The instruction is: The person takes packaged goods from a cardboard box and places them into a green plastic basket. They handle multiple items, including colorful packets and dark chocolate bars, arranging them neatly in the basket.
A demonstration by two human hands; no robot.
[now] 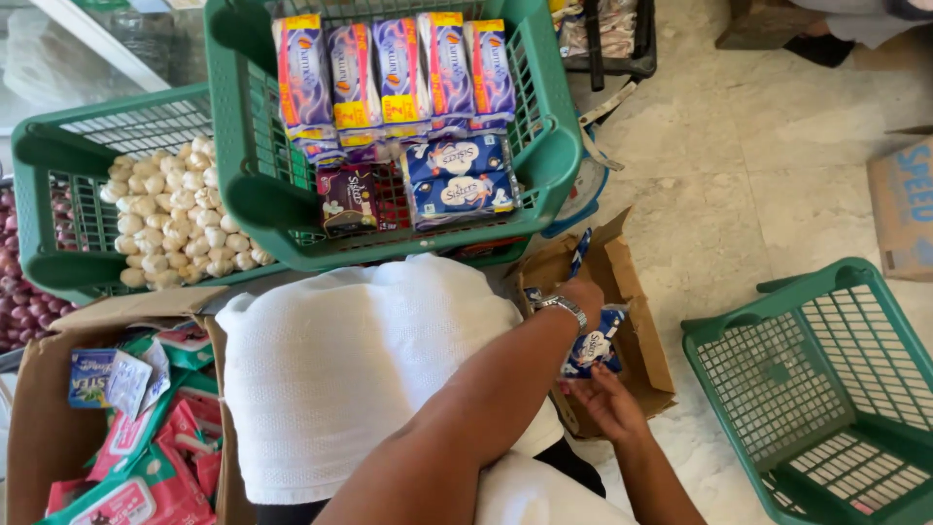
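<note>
Pale marble floor spreads beneath green plastic baskets as a person's left hand, fingers closed, grips a blue-and-white packet above an open cardboard box; the right hand, fingers apart, supports it from below.

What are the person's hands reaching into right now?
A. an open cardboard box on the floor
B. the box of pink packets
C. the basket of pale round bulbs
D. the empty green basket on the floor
A: both the left hand and right hand are at the open cardboard box, handling a blue-and-white packet.
</note>
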